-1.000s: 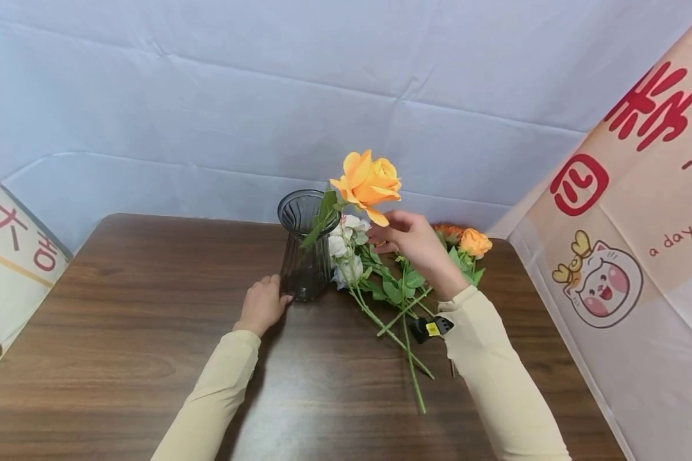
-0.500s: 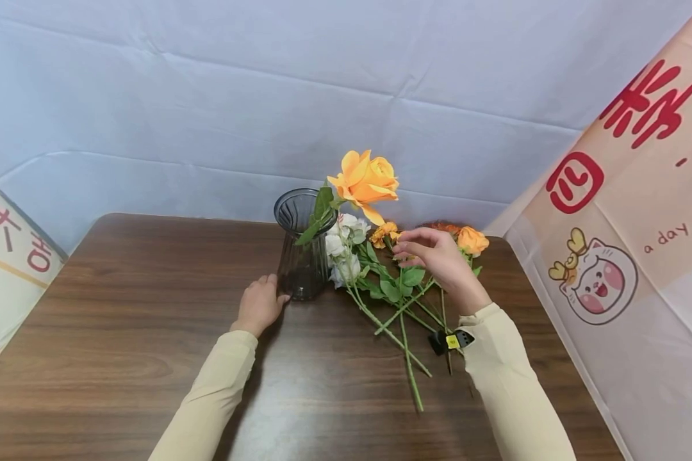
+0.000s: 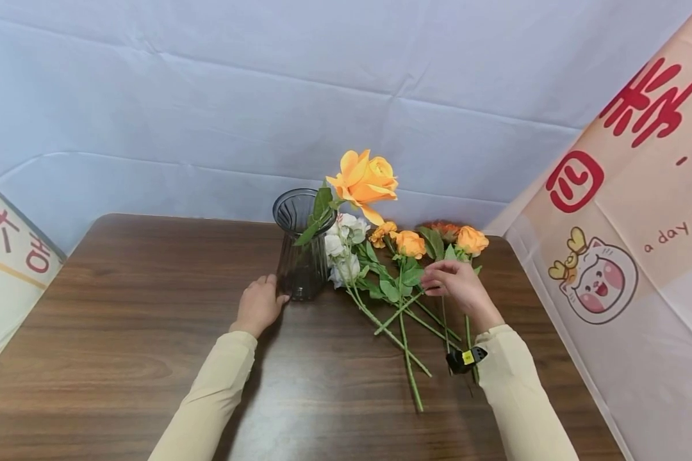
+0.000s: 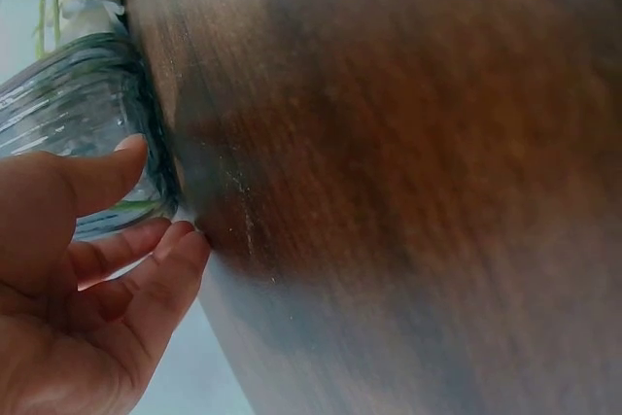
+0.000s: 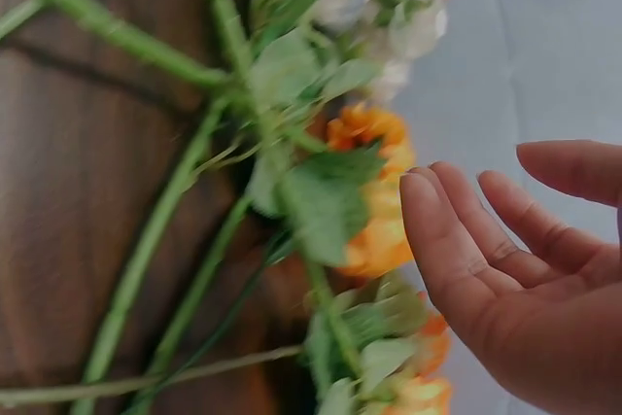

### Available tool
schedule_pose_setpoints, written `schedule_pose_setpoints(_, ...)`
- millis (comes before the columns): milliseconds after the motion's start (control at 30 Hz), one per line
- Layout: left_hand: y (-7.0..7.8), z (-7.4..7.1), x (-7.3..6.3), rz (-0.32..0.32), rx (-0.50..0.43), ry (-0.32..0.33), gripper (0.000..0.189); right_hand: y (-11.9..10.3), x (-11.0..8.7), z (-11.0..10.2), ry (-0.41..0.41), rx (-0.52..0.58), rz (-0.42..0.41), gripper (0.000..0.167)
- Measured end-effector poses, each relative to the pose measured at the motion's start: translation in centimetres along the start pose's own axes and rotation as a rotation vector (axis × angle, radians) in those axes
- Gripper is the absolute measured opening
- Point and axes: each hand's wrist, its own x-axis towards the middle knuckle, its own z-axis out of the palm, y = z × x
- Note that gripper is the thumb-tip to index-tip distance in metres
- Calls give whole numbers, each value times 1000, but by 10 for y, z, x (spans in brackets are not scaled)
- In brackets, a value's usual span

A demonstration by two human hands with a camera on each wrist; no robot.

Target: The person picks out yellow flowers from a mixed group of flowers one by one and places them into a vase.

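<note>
A dark, clear glass vase (image 3: 303, 272) stands upright on the table. One large orange rose (image 3: 364, 182) rises from it, its leaves at the rim. My left hand (image 3: 259, 304) holds the vase low down near its base; the left wrist view shows thumb and fingers about the glass (image 4: 87, 104). To the right of the vase lie several loose flowers: white roses (image 3: 343, 253), orange roses (image 3: 409, 244) and green stems (image 3: 408, 358). Over these stems is my right hand (image 3: 458, 285), its fingers loosely bent and holding nothing. Orange blooms (image 5: 384, 225) sit beside its fingertips in the right wrist view.
The brown wooden table (image 3: 150, 333) ends at a pale cloth backdrop (image 3: 219, 96). A printed cloth (image 3: 628, 224) hangs along the right side, another (image 3: 11, 250) along the left. A reddish-orange flower (image 3: 445, 229) lies near the back right edge.
My right hand has moved away from below the large orange rose, toward the right and nearer to me, uncovering flowers on the table. My left hand stays at the vase.
</note>
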Motion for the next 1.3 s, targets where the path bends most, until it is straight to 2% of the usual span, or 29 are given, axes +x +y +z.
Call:
schedule_pose_setpoints(133,0,0,0,-7,0,-5,46,15,2,-3,23,1,47,25)
schedule_pose_setpoints(333,0,-1,-1,-15,10,-18,46,33,4,-3,101,2,95,28)
schedule_pose_setpoints(500,0,0,-1,-7,11,-14,45,44,8,-3,99,41,128,29)
schedule_pose_setpoints(867,0,0,-1,-11,8,-11,45,57,17,2,98,91,183,28)
schedule_pose_setpoints(1100,0,0,-1,-3,9,3,44,58,20,8,121,132,211,30)
schedule_pose_setpoints(1300,1,-1,-1,-8,10,-11,44,60,24,10,159,158,225,32)
